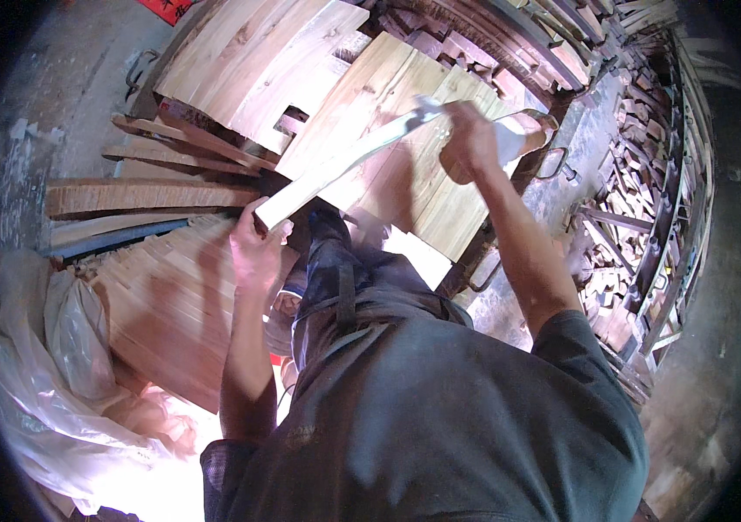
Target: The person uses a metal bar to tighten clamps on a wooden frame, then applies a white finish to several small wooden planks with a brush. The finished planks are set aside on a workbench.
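My left hand (257, 248) is closed round the near end of a long, pale wooden strip (327, 177), which slants up to the right above some boards. Close to the strip's far end, my right hand (472, 143) is closed, its fingers wrapped and partly smeared by motion. A bright, bluish blur shows where that end meets the hand. Just right of the hand is a whitish shape (511, 143) with a tan end; whether the hand grips it or the strip cannot be made out. Beneath both hands lies a panel of joined light boards (440, 196).
Another joined board panel (257, 61) lies at the far left. Rough planks (144, 198) jut out on the left, above a stack of wood strips (166, 300). Crumpled clear plastic sheeting (48, 348) is at the lower left. Heaped offcuts (644, 157) fill the right side behind a metal rail.
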Available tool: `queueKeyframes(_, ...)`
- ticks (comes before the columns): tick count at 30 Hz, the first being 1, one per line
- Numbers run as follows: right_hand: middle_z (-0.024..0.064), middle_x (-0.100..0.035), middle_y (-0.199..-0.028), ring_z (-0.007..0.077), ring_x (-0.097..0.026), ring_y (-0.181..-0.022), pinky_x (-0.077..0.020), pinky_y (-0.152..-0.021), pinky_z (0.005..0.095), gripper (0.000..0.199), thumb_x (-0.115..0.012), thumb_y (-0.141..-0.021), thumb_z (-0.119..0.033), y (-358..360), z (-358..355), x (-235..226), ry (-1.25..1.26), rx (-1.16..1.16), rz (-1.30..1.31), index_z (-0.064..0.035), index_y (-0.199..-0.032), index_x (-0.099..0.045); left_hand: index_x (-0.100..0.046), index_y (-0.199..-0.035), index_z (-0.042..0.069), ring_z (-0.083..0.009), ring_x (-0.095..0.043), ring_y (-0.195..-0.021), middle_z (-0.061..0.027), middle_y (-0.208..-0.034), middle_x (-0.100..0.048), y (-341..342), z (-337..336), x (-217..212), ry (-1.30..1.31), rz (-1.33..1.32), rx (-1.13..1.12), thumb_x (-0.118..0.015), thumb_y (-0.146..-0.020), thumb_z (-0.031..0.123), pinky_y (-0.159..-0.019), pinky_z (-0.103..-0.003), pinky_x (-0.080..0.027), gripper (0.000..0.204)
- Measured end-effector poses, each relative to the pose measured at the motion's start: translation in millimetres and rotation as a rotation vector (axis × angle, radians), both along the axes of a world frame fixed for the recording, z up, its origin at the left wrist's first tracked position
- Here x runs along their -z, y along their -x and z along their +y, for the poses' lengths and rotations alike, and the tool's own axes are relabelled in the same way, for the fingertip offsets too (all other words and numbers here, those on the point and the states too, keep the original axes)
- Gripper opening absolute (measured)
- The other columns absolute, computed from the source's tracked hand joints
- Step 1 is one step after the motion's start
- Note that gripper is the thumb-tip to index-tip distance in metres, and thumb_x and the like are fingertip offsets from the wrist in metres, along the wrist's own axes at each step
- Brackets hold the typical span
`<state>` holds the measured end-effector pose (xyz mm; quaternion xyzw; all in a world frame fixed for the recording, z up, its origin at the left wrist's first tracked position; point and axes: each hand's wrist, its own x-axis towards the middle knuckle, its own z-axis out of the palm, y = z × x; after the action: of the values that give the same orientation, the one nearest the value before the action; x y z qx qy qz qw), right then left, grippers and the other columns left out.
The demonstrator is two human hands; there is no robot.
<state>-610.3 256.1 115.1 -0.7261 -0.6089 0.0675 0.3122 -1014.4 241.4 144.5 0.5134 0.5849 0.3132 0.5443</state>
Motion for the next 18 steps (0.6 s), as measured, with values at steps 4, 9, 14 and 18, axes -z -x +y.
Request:
queueKeyframes(4, 0.0134, -0.063, -0.086, 0.0279, -0.067, -0.074, -0.0549, -0.065, 0.0359, 0.030, -0.056, -0.078, 0.012, 90.8, -28.1, -60.8, -0.125, -0.405, 0.103, -0.0026, -0.101, -0.070, -0.056, -0.125, -0.002, -0.0110, -0.060, -0.084, -0.0048, -0.098, -0.066, 0.3, -1.4, -3.0, 0.042, 0.003, -0.044, -0.073, -0.081, -0.006, -0.074, -0.026, -0.052, 0.047)
queueKeyframes(9, 0.0148, -0.067, -0.089, 0.0240, -0.068, -0.073, -0.0557, -0.065, 0.0366, 0.034, -0.049, -0.082, 0.012, 35.3, -11.8, -13.5, 0.044, -0.067, 0.325, -0.0046, -0.104, -0.069, -0.056, -0.125, -0.002, -0.0115, -0.061, -0.084, -0.0051, -0.097, -0.066, 3.8, -1.1, 1.0, 0.014, 0.036, -0.002, -0.074, -0.081, -0.006, -0.076, -0.027, -0.053, 0.047)
queueKeyframes(14, 0.0172, -0.069, -0.098, 0.0349, -0.068, -0.087, -0.0533, -0.076, 0.0419, 0.023, -0.057, -0.086, 0.000, -43.3, 2.9, 19.1, 0.030, 0.233, 0.056, -0.0086, -0.104, -0.069, -0.057, -0.124, -0.003, -0.0116, -0.061, -0.083, -0.0051, -0.096, -0.066, 0.7, -2.2, -2.9, 0.042, -0.047, -0.010, -0.073, -0.082, -0.006, -0.075, -0.027, -0.053, 0.045)
queueKeyframes(18, 0.0173, -0.067, -0.100, 0.0397, -0.067, -0.088, -0.0528, -0.076, 0.0452, 0.023, -0.057, -0.086, 0.000, -2.4, -7.0, -4.4, 0.106, 0.132, 0.001, -0.0090, -0.105, -0.068, -0.057, -0.123, -0.002, -0.0104, -0.061, -0.082, -0.0047, -0.096, -0.066, -4.4, -4.8, -11.9, 0.042, -0.020, -0.011, -0.072, -0.083, -0.006, -0.073, -0.025, -0.053, 0.043)
